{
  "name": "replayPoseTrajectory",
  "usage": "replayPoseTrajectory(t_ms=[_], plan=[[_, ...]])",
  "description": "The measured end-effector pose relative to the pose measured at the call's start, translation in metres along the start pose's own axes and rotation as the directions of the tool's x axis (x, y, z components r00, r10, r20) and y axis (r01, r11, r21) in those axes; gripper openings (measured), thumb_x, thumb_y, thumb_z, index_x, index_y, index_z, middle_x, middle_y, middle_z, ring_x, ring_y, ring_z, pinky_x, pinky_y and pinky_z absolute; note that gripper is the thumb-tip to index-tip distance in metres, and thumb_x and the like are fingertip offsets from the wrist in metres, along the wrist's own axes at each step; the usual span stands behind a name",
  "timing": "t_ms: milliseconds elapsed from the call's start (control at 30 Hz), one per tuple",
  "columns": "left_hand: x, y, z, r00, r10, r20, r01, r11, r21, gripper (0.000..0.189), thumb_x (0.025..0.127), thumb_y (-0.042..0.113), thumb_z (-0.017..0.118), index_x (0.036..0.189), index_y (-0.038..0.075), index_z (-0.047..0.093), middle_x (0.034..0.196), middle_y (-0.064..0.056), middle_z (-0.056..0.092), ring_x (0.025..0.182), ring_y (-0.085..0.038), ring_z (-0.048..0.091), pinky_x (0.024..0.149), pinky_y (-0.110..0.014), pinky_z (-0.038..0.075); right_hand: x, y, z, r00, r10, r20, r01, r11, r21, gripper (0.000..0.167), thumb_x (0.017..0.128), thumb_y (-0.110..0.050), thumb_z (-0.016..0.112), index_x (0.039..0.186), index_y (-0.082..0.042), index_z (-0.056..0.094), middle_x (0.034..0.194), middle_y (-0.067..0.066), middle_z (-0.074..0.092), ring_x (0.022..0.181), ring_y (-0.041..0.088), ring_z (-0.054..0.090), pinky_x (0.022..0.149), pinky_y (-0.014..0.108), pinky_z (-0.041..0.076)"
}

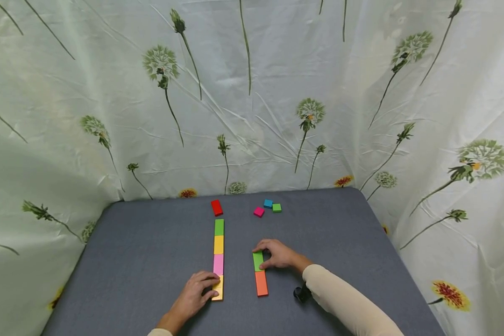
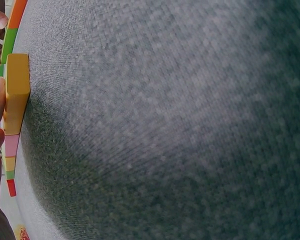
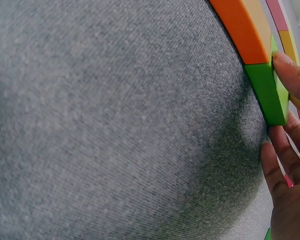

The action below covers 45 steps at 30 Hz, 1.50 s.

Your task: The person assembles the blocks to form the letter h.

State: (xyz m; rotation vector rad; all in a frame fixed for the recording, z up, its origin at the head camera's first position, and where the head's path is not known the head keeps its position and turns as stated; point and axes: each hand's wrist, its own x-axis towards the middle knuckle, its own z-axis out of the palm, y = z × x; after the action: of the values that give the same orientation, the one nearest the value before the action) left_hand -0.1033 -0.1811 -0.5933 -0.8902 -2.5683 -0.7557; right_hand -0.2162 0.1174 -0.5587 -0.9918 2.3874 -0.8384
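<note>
A straight row on the left runs toward me: a green block (image 1: 219, 227), a yellow block (image 1: 219, 244), a pink block (image 1: 218, 264) and a yellow-orange block (image 2: 18, 75) nearest. My left hand (image 1: 195, 293) rests its thumb and fingertips on top of that nearest block; its long side stays uncovered in the left wrist view. To the right, my right hand (image 1: 278, 254) holds a light green block (image 3: 267, 92), thumb on its top near the close end and fingers at its far end. An orange block (image 1: 261, 283) lies end to end with it, nearer me.
Beyond the left row lies a red block (image 1: 216, 207), slightly turned. Farther right are three small blocks: magenta (image 1: 259, 212), blue (image 1: 268, 204) and green (image 1: 277, 208). A black object (image 1: 301, 294) shows by the right sleeve. Flower-printed cloth (image 1: 260, 116) surrounds the grey table (image 1: 151, 242).
</note>
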Motion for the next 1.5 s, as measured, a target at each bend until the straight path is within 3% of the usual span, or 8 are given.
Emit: replayPoseTrajectory(t_ms=[333,600,867,1133,1300,1500], plan=[[0.000,-0.001,-0.001,1.000,0.017,-0.007,-0.017,1.000,0.004,0.029,0.065,0.016,0.084,0.090,0.006,0.074,0.095,0.001,0.066,0.087,-0.015,0.061,0.073,-0.034,0.048,-0.001,0.001,0.001,0.999,-0.033,-0.024,0.033,0.999,0.026,0.046,0.081,-0.023,0.079,0.122,-0.008,0.065,0.118,0.002,0.061,0.113,0.019,0.055,0.098,0.037,0.043],[0.001,-0.002,0.000,0.996,0.072,-0.046,-0.073,0.997,-0.024,0.029,0.063,0.013,0.085,0.089,0.005,0.073,0.094,-0.001,0.066,0.085,-0.016,0.060,0.072,-0.033,0.046,0.009,0.001,-0.006,0.997,-0.015,-0.070,0.019,0.998,0.060,0.043,0.082,-0.021,0.078,0.121,-0.008,0.065,0.115,0.001,0.062,0.102,0.015,0.056,0.089,0.032,0.046],[0.001,-0.004,0.000,0.996,0.075,-0.049,-0.076,0.997,-0.024,0.030,0.063,0.015,0.085,0.089,0.006,0.073,0.095,0.001,0.066,0.085,-0.014,0.060,0.073,-0.032,0.046,0.045,-0.005,-0.016,0.988,0.001,-0.157,0.013,0.996,0.090,0.045,0.081,-0.017,0.078,0.121,-0.003,0.063,0.113,0.010,0.063,0.101,0.025,0.057,0.087,0.039,0.047],[0.003,-0.004,-0.001,0.994,0.091,-0.057,-0.093,0.995,-0.028,0.030,0.064,0.015,0.085,0.089,0.006,0.073,0.095,0.000,0.065,0.086,-0.015,0.060,0.072,-0.032,0.046,0.093,-0.016,-0.020,0.958,0.097,-0.269,-0.058,0.987,0.150,0.046,0.082,-0.014,0.078,0.123,-0.001,0.062,0.119,0.013,0.059,0.104,0.028,0.056,0.088,0.042,0.047],[0.001,-0.003,-0.003,0.999,0.051,-0.003,-0.052,0.998,-0.028,0.028,0.067,0.016,0.084,0.090,0.006,0.073,0.096,0.000,0.065,0.087,-0.015,0.060,0.073,-0.033,0.047,0.122,-0.022,-0.017,0.942,0.151,-0.301,-0.103,0.980,0.170,0.047,0.082,-0.014,0.078,0.125,-0.004,0.061,0.122,0.011,0.057,0.106,0.027,0.056,0.090,0.042,0.047],[-0.001,-0.003,-0.002,1.000,0.025,-0.012,-0.026,0.999,-0.044,0.027,0.068,0.018,0.083,0.090,0.008,0.073,0.096,0.002,0.065,0.087,-0.013,0.060,0.072,-0.033,0.048,0.154,-0.028,-0.015,0.942,0.171,-0.288,-0.123,0.977,0.176,0.047,0.081,-0.012,0.078,0.125,-0.005,0.062,0.124,0.010,0.055,0.107,0.026,0.055,0.091,0.040,0.047]])
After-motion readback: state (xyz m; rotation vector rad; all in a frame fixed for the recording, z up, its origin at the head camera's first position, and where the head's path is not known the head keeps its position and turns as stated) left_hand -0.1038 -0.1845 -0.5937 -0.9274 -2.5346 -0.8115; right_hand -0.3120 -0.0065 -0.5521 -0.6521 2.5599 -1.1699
